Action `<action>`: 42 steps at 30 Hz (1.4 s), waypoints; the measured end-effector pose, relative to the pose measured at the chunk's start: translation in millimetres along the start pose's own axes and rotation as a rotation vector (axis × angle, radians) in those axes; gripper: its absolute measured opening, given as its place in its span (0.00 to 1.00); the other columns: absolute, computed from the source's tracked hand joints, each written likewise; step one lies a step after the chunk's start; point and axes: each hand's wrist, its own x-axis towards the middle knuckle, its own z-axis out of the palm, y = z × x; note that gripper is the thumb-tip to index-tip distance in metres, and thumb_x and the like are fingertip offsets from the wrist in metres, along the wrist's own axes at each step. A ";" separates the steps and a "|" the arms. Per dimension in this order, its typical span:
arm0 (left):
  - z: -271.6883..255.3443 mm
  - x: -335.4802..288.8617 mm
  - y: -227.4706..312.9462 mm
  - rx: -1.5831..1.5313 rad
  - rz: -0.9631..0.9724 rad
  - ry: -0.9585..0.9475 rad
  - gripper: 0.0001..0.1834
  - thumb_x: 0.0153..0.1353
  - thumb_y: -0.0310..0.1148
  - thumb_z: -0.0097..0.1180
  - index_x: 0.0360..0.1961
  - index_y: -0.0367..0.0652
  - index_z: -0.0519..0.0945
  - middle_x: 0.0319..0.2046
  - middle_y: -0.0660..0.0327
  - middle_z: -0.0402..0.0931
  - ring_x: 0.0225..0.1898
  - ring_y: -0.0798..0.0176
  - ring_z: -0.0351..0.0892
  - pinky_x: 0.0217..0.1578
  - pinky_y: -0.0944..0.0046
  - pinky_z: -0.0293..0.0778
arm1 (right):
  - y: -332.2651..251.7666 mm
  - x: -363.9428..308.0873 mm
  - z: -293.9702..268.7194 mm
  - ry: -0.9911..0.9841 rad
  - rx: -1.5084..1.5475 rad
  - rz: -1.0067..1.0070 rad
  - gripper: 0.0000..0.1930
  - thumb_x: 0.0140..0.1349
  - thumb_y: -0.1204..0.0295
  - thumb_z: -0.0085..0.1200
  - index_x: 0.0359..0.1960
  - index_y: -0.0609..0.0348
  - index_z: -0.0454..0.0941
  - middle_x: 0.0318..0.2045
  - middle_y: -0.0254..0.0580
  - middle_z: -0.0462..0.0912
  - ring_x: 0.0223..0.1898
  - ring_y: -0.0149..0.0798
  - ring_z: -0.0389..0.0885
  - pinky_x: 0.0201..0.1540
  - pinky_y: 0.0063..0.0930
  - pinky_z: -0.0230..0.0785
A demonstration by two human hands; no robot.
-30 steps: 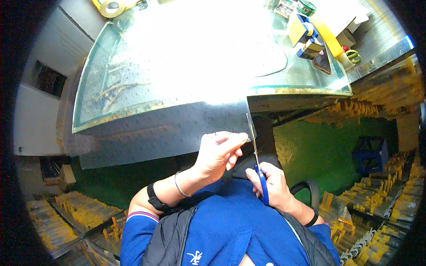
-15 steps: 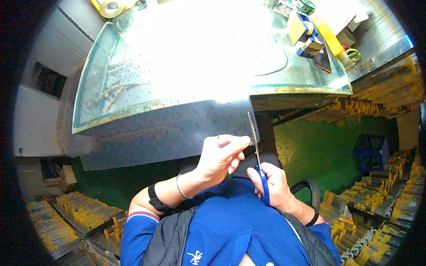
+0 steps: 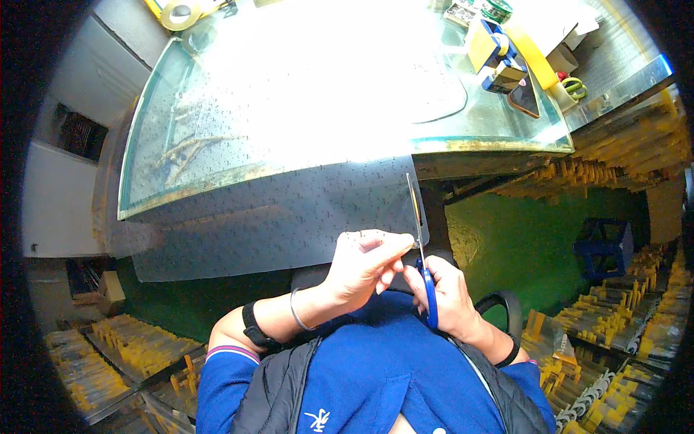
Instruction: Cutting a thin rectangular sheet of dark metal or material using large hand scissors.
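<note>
A person's 2 bare hands work at the near side of a glass-topped table point(image 3: 166, 189). A dark-speckled, see-through sheet point(image 3: 282, 224) reaches out over the table's near edge, toward the person; glare hides its far part. The left hand point(image 3: 367, 266) pinches the sheet between thumb and fingers near its near right corner, the other fingers curled under. The right hand point(image 3: 450, 298) closes around the blue handles of a pair of scissors point(image 3: 430, 288), just right of the left hand. The 2 blades point to the far side and lie along the sheet's right edge; how wide they are parted is too fine to tell.

At the far right of the table sit a blue and yellow tape dispenser point(image 3: 497, 50), a dark phone point(image 3: 524, 98) just near it, a yellow strip point(image 3: 533, 58) and green-handled scissors point(image 3: 575, 88). A tape roll point(image 3: 180, 14) lies at the far left. To the right, a blue stool point(image 3: 602, 248) stands on a green floor point(image 3: 506, 239). The person wears a blue shirt point(image 3: 369, 354) under a black vest point(image 3: 271, 390).
</note>
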 end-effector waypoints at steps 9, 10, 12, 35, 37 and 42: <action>-2.7 -3.5 0.3 0.000 -0.032 -0.039 0.09 0.54 0.33 0.60 0.28 0.37 0.79 0.17 0.63 0.74 0.12 0.77 0.67 0.10 0.78 0.61 | -12.3 -2.8 -2.0 -0.036 0.075 0.151 0.19 0.57 0.63 0.54 0.15 0.62 0.67 0.13 0.41 0.68 0.15 0.30 0.66 0.18 0.28 0.59; -2.5 -4.2 -0.8 0.002 -0.031 -0.041 0.09 0.54 0.34 0.60 0.27 0.37 0.79 0.17 0.63 0.74 0.12 0.77 0.67 0.10 0.78 0.61 | -10.7 -1.2 -2.7 -0.035 0.070 0.133 0.18 0.57 0.63 0.54 0.16 0.62 0.67 0.13 0.42 0.68 0.16 0.30 0.66 0.19 0.29 0.59; -2.0 -5.9 -3.3 0.033 -0.055 -0.065 0.10 0.55 0.34 0.59 0.27 0.37 0.79 0.17 0.63 0.74 0.12 0.76 0.67 0.10 0.77 0.60 | -2.4 0.8 -3.2 -0.030 0.071 0.086 0.17 0.56 0.65 0.54 0.17 0.64 0.67 0.14 0.43 0.68 0.17 0.32 0.66 0.20 0.30 0.59; 7.8 -14.8 -7.7 0.098 -0.106 -0.125 0.10 0.56 0.36 0.59 0.28 0.38 0.79 0.15 0.64 0.72 0.11 0.76 0.65 0.09 0.76 0.58 | 3.1 8.7 -6.6 -0.001 0.154 0.057 0.15 0.57 0.67 0.52 0.18 0.63 0.67 0.13 0.39 0.69 0.16 0.28 0.68 0.18 0.26 0.60; 7.9 -15.2 -7.9 0.100 -0.107 -0.124 0.10 0.56 0.36 0.59 0.28 0.39 0.79 0.16 0.64 0.72 0.11 0.76 0.65 0.10 0.76 0.58 | 2.6 9.4 -6.3 -0.002 0.154 0.070 0.15 0.58 0.66 0.52 0.18 0.63 0.67 0.13 0.40 0.68 0.16 0.28 0.66 0.18 0.27 0.59; 6.9 -16.0 -11.2 0.086 -0.125 -0.121 0.10 0.55 0.35 0.59 0.28 0.38 0.79 0.16 0.64 0.72 0.11 0.75 0.65 0.10 0.76 0.58 | 7.4 9.6 -4.8 0.002 0.099 0.025 0.16 0.59 0.64 0.51 0.19 0.61 0.68 0.13 0.36 0.69 0.16 0.24 0.64 0.17 0.24 0.57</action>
